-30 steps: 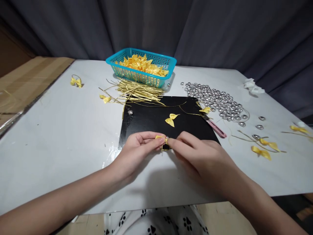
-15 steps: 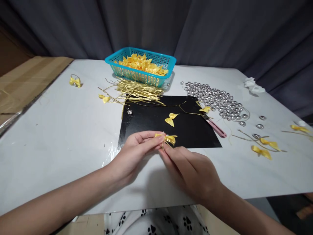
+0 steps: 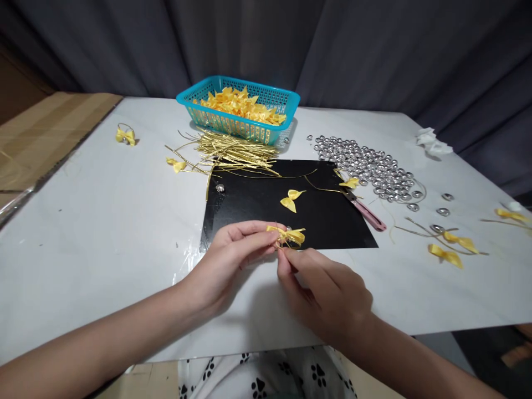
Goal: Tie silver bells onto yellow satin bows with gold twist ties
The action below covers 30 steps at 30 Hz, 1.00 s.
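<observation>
Over the front edge of a black mat, my left hand pinches a yellow ribbon bow between thumb and fingertips. Part of a silvery bead shows behind the bow. My right hand is closed just below it, thumb and forefinger pinching a thin gold cord that loops at the bow's middle. The fingertips hide most of the cord. Another yellow bow lies on the mat beyond my hands.
A turquoise basket of yellow bows stands behind a pile of gold cords. Silver beads spread at the right, near pink-handled scissors. Loose bows lie far right; a finished-looking bow with a loop sits left.
My right hand has drawn slightly right and away from the left fingertips, pulling the gold cord. The bow has shifted a little right, and more of it shows.
</observation>
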Available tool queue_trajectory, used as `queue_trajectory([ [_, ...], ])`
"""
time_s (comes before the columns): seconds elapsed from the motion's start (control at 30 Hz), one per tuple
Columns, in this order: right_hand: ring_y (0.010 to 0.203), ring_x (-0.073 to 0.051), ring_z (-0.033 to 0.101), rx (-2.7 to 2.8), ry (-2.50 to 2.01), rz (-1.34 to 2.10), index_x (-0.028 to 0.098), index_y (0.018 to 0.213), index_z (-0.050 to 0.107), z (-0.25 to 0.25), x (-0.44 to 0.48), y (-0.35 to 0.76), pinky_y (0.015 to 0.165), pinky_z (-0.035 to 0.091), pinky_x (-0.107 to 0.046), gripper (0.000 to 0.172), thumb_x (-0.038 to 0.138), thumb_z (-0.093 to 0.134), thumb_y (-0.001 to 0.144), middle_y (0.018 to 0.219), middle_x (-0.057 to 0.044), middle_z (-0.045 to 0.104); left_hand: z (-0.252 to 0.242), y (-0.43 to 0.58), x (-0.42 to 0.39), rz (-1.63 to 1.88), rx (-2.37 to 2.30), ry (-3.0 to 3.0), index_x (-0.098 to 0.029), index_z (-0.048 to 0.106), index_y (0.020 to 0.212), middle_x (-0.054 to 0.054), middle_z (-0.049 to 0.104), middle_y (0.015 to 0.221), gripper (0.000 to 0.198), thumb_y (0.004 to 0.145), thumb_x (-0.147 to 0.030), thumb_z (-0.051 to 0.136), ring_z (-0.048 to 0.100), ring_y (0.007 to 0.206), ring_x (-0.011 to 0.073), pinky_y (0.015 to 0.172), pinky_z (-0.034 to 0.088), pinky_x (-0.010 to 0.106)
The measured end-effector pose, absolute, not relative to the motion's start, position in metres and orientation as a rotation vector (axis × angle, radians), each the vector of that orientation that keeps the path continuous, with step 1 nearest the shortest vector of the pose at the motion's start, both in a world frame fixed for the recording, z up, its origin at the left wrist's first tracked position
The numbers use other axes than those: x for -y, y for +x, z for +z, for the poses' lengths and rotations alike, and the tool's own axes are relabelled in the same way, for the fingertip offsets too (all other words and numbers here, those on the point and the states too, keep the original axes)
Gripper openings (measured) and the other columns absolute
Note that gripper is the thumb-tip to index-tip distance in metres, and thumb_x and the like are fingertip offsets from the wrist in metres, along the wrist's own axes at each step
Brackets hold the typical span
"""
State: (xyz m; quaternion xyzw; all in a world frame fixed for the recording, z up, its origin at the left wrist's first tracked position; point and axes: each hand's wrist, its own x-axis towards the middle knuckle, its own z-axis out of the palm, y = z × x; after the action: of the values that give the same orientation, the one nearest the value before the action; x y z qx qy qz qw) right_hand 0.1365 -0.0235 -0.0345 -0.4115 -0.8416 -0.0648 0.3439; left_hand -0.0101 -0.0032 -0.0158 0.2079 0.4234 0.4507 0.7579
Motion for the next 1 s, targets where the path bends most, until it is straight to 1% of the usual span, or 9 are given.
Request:
queue_trajectory([
  [0.23, 0.037, -0.006, 0.037, 2.075, -1.145, -0.064, 0.018, 0.061, 0.052, -0.029, 0.019, 0.132, 0.038, 0.028, -0.02, 0.02, 0.01, 0.05, 0.08, 0.045, 0.004, 0.046, -0.017, -0.012, 0.005, 0.997, -0.904, 0.458, -0.013, 0.074, 0.073, 0.001, 0.071, 0.077, 0.004, 0.07, -0.014, 0.07, 0.062, 0.07, 0.0064, 0.07, 0.048, 0.013],
  [0.33, 0.037, -0.006, 0.035, 2.058, -1.151, -0.037, 0.018, 0.06, 0.051, -0.028, 0.019, 0.131, 0.037, 0.026, -0.02, 0.021, 0.011, 0.05, 0.08, 0.045, 0.005, 0.045, -0.016, -0.01, 0.004, 0.976, -0.935, 0.467, -0.014, 0.073, 0.073, 0.001, 0.071, 0.074, 0.004, 0.07, -0.015, 0.072, 0.062, 0.07, 0.0071, 0.069, 0.048, 0.014],
  [0.5, 0.039, -0.007, 0.036, 2.052, -1.284, -0.038, 0.018, 0.059, 0.052, -0.027, 0.023, 0.128, 0.039, 0.027, -0.021, 0.024, 0.014, 0.048, 0.083, 0.046, 0.004, 0.046, -0.014, -0.008, 0.004, 0.953, -0.978, 0.502, -0.016, 0.072, 0.072, 0.001, 0.071, 0.074, 0.007, 0.067, -0.018, 0.075, 0.063, 0.07, 0.0099, 0.069, 0.049, 0.019],
  [0.63, 0.04, -0.007, 0.039, 2.062, -1.272, -0.011, 0.018, 0.057, 0.052, -0.028, 0.024, 0.127, 0.041, 0.03, -0.021, 0.026, 0.015, 0.048, 0.082, 0.048, 0.003, 0.05, -0.014, -0.009, 0.005, 0.948, -1.007, 0.602, -0.016, 0.071, 0.075, 0.001, 0.07, 0.072, 0.008, 0.07, -0.022, 0.073, 0.062, 0.068, 0.0101, 0.068, 0.048, 0.02],
  [0.7, 0.039, -0.006, 0.039, 2.069, -1.275, 0.089, 0.018, 0.061, 0.055, -0.026, 0.026, 0.128, 0.041, 0.032, -0.02, 0.021, 0.015, 0.05, 0.081, 0.049, 0.003, 0.053, -0.015, -0.01, 0.004, 0.964, -1.026, 0.682, -0.016, 0.071, 0.077, 0.002, 0.07, 0.074, 0.009, 0.072, -0.023, 0.072, 0.062, 0.069, 0.0106, 0.068, 0.048, 0.021],
  [0.8, 0.036, -0.005, 0.04, 1.966, -1.303, 0.353, 0.02, 0.083, 0.063, -0.02, 0.027, 0.132, 0.041, 0.036, -0.02, 0.006, 0.018, 0.059, 0.079, 0.056, 0.005, 0.057, -0.014, -0.012, 0.003, 1.018, -1.064, 0.761, -0.017, 0.07, 0.079, 0.002, 0.07, 0.079, 0.01, 0.073, -0.024, 0.071, 0.062, 0.073, 0.0121, 0.07, 0.047, 0.022],
  [0.87, 0.035, -0.005, 0.039, 1.814, -1.318, 0.51, 0.021, 0.093, 0.063, -0.014, 0.025, 0.135, 0.038, 0.035, -0.02, 0.016, 0.022, 0.064, 0.077, 0.055, 0.005, 0.056, -0.014, -0.012, 0.002, 1.064, -1.083, 0.795, -0.017, 0.069, 0.079, 0.002, 0.07, 0.082, 0.009, 0.073, -0.024, 0.07, 0.063, 0.077, 0.0128, 0.072, 0.047, 0.023],
  [0.93, 0.035, -0.005, 0.037, 1.676, -1.334, 0.659, 0.018, 0.088, 0.064, -0.008, 0.018, 0.137, 0.034, 0.031, -0.019, 0.014, 0.024, 0.065, 0.075, 0.053, 0.006, 0.051, -0.013, -0.012, 0.002, 1.093, -1.107, 0.836, -0.017, 0.069, 0.077, 0.002, 0.07, 0.083, 0.008, 0.073, -0.024, 0.07, 0.063, 0.079, 0.0128, 0.074, 0.047, 0.022],
  [1.0, 0.036, -0.003, 0.034, 1.588, -1.386, 0.805, 0.016, 0.075, 0.062, -0.003, 0.007, 0.138, 0.032, 0.027, -0.018, 0.008, 0.023, 0.065, 0.074, 0.061, 0.003, 0.056, -0.012, -0.011, 0.002, 1.096, -1.141, 0.886, -0.018, 0.068, 0.075, 0.001, 0.07, 0.08, 0.005, 0.074, -0.022, 0.069, 0.062, 0.077, 0.0123, 0.071, 0.047, 0.022],
])
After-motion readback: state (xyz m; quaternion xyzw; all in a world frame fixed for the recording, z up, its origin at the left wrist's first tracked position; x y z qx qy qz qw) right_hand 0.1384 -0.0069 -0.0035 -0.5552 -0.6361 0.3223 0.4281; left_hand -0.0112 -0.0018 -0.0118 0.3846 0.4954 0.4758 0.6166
